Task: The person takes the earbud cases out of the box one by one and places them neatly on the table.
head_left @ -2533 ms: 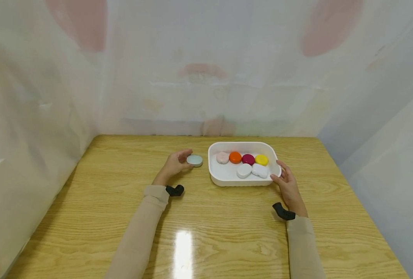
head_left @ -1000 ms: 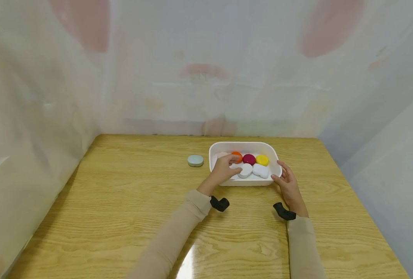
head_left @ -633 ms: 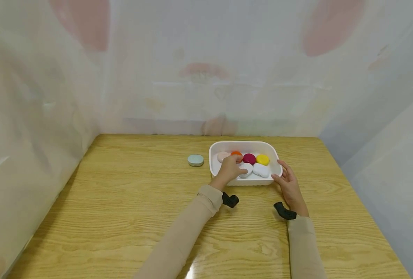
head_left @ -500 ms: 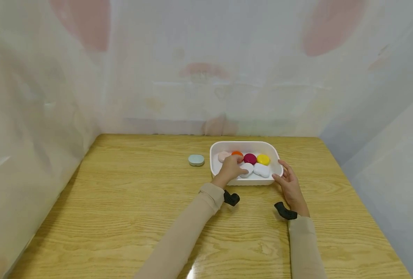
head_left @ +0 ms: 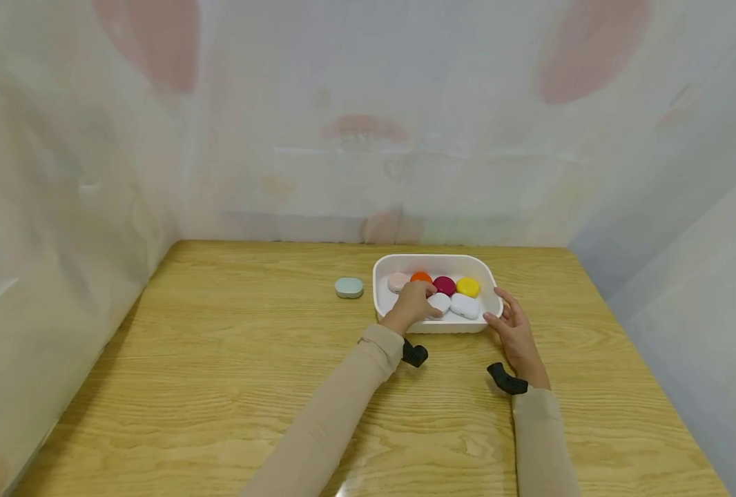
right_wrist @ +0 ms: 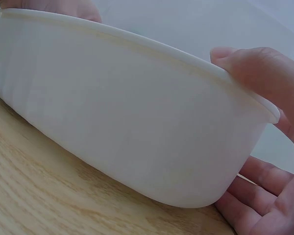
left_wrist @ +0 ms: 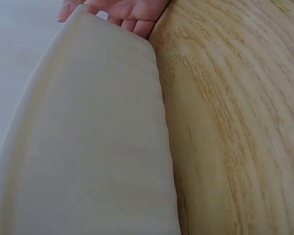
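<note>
Pale printed sheeting point(head_left: 480, 179) hangs behind a wood-grain table point(head_left: 219, 379) bearing a white, round-cornered plastic tray point(head_left: 442, 328). Inside the tray's near half, the left hand point(head_left: 413, 304) curves thumb and fingers about a round, glossy white case point(head_left: 441, 304); I cannot tell whether they grip it. The right hand point(head_left: 517, 335), thumb over the rim, clamps the tray's right end. One pale-green oval case point(head_left: 349, 287) lies left of the tray.

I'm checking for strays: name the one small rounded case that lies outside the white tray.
The pale blue-green oval case, on the wooden table left of the white tray; the other six all lie inside it.
</note>
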The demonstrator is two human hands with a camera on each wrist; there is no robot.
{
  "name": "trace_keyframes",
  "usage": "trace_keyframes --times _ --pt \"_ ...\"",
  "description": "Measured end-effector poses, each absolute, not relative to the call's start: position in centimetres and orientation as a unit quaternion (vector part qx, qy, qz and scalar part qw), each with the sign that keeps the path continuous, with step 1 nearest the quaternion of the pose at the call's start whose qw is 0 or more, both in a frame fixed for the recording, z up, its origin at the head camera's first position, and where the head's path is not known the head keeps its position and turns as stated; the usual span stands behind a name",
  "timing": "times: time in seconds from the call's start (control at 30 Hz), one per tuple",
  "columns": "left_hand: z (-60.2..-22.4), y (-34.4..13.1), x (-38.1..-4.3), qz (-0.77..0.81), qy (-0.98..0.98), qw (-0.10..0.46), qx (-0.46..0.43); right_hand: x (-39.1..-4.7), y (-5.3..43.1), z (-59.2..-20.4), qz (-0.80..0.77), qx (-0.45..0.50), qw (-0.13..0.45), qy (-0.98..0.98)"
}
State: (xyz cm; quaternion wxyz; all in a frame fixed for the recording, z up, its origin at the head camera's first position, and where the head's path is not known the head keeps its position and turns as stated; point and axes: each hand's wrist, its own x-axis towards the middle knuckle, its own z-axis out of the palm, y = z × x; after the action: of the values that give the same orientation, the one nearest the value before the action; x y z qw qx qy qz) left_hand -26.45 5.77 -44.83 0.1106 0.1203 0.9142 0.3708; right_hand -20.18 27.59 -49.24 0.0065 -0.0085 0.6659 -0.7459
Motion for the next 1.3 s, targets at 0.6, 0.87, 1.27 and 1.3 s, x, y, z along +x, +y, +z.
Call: trace_keyframes --times 0.6,0.87,1.27,1.3 --pt "-44.6 5.1 -26.0 0.400 0.900 0.064 0.162 -20.1 27.5 -48.9 -0.734 0.007 0.012 0.679" --pt "-43.5 3.4 -25.5 0.441 0.872 0.020 0.213 -20.2 27.5 -49.0 -0.735 0.009 0.016 0.677" --pt "-41.6 0.1 -25.3 0.493 0.830 0.024 0.259 -20.2 27.6 -49.1 -0.734 0.008 0.014 0.678" --pt "-41.5 -0.1 -25.3 0.494 0.830 0.026 0.257 -20.2 27.6 -49.2 -0.733 0.009 0.014 0.680"
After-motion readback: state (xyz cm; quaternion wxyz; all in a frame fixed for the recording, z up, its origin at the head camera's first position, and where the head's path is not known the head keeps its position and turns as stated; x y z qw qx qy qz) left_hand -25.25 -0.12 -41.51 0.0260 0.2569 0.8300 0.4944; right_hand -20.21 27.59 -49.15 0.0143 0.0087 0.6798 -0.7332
